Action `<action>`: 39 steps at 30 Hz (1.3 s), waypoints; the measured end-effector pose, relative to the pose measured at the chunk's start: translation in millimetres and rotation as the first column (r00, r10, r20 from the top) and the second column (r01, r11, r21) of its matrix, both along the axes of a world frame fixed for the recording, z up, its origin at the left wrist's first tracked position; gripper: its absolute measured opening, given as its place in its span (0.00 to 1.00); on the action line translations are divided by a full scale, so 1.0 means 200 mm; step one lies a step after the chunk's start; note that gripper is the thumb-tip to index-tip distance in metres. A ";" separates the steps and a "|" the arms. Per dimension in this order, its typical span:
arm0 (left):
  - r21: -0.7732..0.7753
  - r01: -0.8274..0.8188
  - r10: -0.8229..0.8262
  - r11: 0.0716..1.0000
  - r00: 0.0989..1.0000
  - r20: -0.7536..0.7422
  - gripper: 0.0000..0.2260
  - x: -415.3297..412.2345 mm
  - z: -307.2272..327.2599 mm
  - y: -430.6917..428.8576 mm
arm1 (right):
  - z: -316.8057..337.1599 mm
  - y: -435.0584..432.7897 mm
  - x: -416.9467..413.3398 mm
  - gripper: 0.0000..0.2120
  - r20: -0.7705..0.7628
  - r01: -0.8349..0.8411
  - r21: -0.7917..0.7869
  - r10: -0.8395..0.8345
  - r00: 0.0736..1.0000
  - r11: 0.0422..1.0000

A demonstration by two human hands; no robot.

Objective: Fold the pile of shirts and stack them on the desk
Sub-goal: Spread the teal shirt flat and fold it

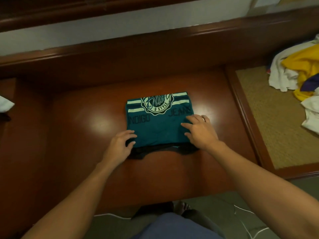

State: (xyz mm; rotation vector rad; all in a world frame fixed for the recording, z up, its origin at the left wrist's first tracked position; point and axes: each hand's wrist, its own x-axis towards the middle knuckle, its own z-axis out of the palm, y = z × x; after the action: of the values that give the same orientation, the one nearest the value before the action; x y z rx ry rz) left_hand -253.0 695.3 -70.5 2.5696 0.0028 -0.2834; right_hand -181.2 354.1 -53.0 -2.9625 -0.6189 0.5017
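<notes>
The teal shirt (155, 130) lies folded into a compact rectangle at the middle of the wooden desk (86, 118), printed side up, likely set there to start the stack; a dark fabric edge (155, 151) shows under its near side; the right hand (202, 131) rests flat on its near-right part, fingers spread, probably smoothing the fold; the left hand (119, 145) curls its fingers around the near-left corner, seemingly pinching it square; the unfolded pile of shirts (296, 69) waits well apart, on the right.
</notes>
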 end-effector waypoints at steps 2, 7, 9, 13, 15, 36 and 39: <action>0.171 0.112 -0.123 0.979 0.991 0.056 0.15 -0.04 0.00 0.09 | 0.00 -0.07 -0.07 0.25 0.020 -0.074 0.047 0.073 0.997 0.996; 0.410 0.490 -0.499 0.770 0.862 -0.094 0.32 -0.09 -0.04 0.18 | -0.08 -0.23 -0.22 0.33 -0.033 -0.134 0.014 0.135 0.990 0.991; 0.412 0.502 -0.499 0.761 0.858 -0.125 0.32 -0.07 -0.05 0.18 | -0.11 -0.24 -0.23 0.33 -0.022 -0.118 0.029 0.119 0.993 0.993; 0.378 0.440 -0.457 0.814 0.888 -0.049 0.24 -0.04 -0.06 0.15 | -0.16 -0.22 -0.22 0.26 0.052 -0.063 0.127 0.057 0.997 0.990; 0.364 0.395 -0.425 0.843 0.905 0.002 0.21 -0.05 -0.07 0.11 | -0.18 -0.20 -0.25 0.22 0.103 -0.034 0.166 0.017 0.995 0.985; -0.189 -0.065 0.036 0.980 0.987 -0.155 0.08 -0.67 0.66 -0.21 | 0.61 -0.42 -0.66 0.09 -0.241 0.200 0.381 -0.113 0.964 0.902; -0.254 -0.110 0.070 0.961 0.985 -0.160 0.06 -0.72 0.80 -0.21 | 0.79 -0.46 -0.69 0.06 -0.320 0.231 0.398 -0.102 0.942 0.888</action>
State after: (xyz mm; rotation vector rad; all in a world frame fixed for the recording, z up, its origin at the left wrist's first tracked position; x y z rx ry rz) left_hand -397.6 653.4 89.1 2.2736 0.1299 -0.4127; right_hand -320.0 263.0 104.3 -2.4315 -0.3750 0.6691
